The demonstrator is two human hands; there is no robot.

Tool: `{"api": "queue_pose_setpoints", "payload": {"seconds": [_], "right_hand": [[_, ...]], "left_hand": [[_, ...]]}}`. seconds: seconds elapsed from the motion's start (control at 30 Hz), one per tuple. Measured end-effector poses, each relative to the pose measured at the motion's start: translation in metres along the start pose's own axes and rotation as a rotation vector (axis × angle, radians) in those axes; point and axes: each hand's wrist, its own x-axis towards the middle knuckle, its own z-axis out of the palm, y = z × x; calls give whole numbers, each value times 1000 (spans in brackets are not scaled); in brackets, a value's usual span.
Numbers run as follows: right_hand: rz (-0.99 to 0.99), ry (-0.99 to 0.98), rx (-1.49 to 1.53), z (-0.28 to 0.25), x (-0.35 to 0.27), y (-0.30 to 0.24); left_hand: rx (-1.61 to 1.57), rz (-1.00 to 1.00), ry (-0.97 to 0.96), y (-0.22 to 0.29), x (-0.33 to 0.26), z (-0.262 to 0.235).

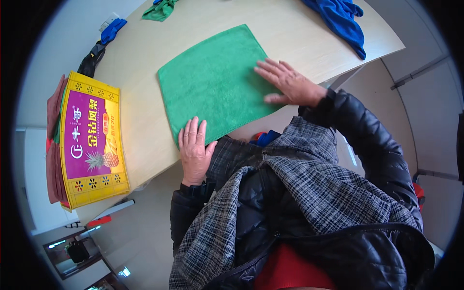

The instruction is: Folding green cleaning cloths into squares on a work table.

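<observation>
A green cloth (212,72) is spread flat in front of me, its near edge along the table's front edge. On its near left corner rests my left hand (194,150), fingers stretched out and pressed lightly down. Over the right side of the cloth is my right hand (289,84), slightly blurred, its fingers apart and the thumb spread. Whether that palm touches the fabric I cannot tell. Neither hand grips anything.
A yellow and purple carton (94,140) with reddish-brown cloths (55,145) stands at the table's left. A crumpled blue cloth (340,24) lies at the far right, a small green cloth (162,10) at the far edge. Blue and black items (92,58) sit on the far left edge.
</observation>
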Motion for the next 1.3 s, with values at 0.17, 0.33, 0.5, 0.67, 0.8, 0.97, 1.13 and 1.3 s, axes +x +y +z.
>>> {"api": "queue_pose_setpoints", "payload": {"seconds": [0.17,0.33,0.5,0.67,0.8,0.97,1.13,1.3], "right_hand": [[-201,37,55,-4,-31,-10],[-233,120,94,1,-39,-6],[-217,105,22,-12,-43,-34],[-262,152,-2,11,-27,-68],[-302,198,30,11,-14,-75],[-292,182,95,-7,-14,-61],[-195,223,105,-28,-27,-35],[-132,75,343,-75,-20,-14]], "left_hand": [[-10,-9,89,0,0,-2],[-5,50,119,1,-8,-1],[-15,76,161,5,-14,-6],[-11,86,147,5,-15,-7],[-53,80,134,9,-15,-15],[32,41,163,2,-23,-21],[23,-66,135,-9,-35,-40],[-206,-109,55,-10,-15,-84]]}}
